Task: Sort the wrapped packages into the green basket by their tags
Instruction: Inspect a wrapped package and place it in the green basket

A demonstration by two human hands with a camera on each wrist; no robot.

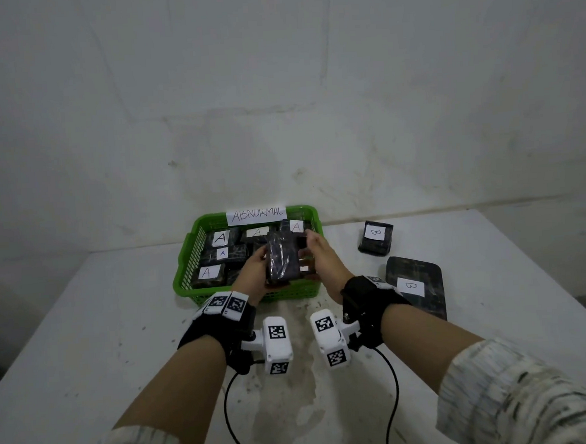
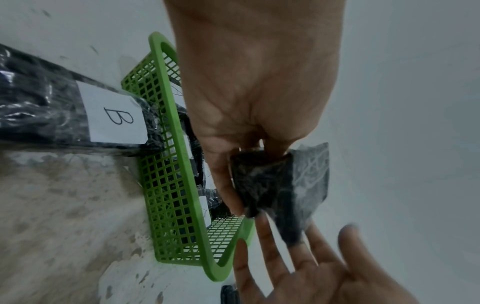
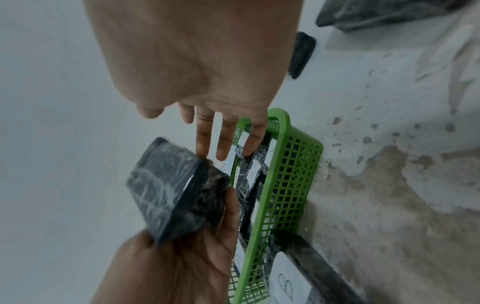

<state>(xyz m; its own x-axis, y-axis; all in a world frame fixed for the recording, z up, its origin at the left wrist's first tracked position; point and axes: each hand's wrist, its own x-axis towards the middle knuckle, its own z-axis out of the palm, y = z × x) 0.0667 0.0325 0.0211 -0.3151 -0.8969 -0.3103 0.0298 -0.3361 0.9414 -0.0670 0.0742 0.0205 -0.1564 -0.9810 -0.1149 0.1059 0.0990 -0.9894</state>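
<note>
My left hand (image 1: 255, 274) grips a dark wrapped package (image 1: 283, 260) and holds it upright over the front part of the green basket (image 1: 296, 292). My right hand (image 1: 324, 257) is beside the package's right side, its straight fingers (image 3: 202, 142) touching the package's edge (image 3: 168, 191). In the left wrist view my left hand's fingers and thumb (image 2: 223, 181) pinch the package (image 2: 270, 185). The letter on its tag cannot be read. Several packages tagged A (image 1: 220, 238) lie in the basket, which carries a paper label reading ABNORMAL (image 1: 256, 214).
Two packages tagged B lie on the white table right of the basket: a small block (image 1: 375, 237) at the back and a flat one (image 1: 415, 286) nearer me. A wall stands right behind the basket. Cables hang from both wrist cameras.
</note>
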